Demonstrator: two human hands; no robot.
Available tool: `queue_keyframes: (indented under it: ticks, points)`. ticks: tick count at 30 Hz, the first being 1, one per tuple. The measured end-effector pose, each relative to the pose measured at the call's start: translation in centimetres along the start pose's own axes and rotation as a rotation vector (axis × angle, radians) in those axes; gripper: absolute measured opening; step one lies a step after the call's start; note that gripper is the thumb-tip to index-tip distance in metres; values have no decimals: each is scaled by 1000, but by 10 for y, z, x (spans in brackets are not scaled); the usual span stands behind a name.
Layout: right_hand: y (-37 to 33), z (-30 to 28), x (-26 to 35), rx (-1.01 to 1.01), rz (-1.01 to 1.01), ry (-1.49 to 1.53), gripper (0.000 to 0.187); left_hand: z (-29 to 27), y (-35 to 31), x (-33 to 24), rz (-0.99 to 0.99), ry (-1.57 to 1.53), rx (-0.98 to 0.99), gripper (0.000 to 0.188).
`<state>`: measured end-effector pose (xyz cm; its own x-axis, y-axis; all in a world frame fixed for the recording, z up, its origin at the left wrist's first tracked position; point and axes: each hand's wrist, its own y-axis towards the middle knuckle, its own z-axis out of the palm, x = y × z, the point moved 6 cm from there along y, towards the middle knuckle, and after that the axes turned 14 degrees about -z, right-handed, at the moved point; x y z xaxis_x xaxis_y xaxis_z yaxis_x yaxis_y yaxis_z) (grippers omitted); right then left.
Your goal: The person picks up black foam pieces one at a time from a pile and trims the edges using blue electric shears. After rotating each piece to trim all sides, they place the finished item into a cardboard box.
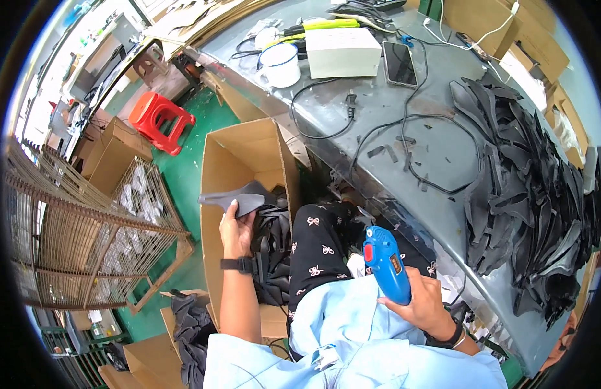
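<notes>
My left hand (235,232) is closed on a dark grey, curved flat piece (247,200), pinched between thumb and fingers. It is above an open cardboard box (241,150) that contains many similar dark pieces (272,241). My right hand (426,303) is wrapped around the lower part of a blue handheld power tool (392,277) with a red button, held upright above my lap. The working tip of the tool is hard to make out. On the grey table (326,120) to the right lies a big heap of dark grey pieces (518,201).
A white mug (280,67), a white box (342,53), a phone (400,65) and a looped black cable (414,118) are on the table, among small dark scraps (392,153). At left are a red stool (159,122) and wire cages (86,240). A second cardboard box (151,366) sits lower left.
</notes>
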<state>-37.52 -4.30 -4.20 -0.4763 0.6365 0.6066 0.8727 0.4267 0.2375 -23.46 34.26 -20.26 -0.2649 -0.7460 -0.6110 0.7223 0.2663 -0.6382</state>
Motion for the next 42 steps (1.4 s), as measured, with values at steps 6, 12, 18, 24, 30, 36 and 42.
queue_keyframes:
  ticks: [6, 12, 18, 24, 30, 36, 42]
  points:
    - [3, -2, 3, 1, 47, 8, 59, -123, 71, 100, -490, 68, -329, 37]
    - [-11, -10, -7, -44, 111, 14, 58, 8, -1, 92, -61, 441, -17, 21]
    - [-16, -29, 1, -363, 69, 116, 58, 227, -160, 106, -32, 688, 557, 17]
    - [-47, -59, 1, -597, 94, 75, 57, 350, -242, 208, -8, 1025, 953, 23]
    - [-62, -81, -4, -748, 71, 62, 58, 399, -239, 286, 548, 1637, 989, 33]
    - [-86, -80, -34, -743, 267, 118, 52, 376, -257, 231, -323, 1191, 1035, 20]
    - [-103, -109, -78, -1285, 514, 484, 49, 282, -239, 170, -393, 1002, 960, 15]
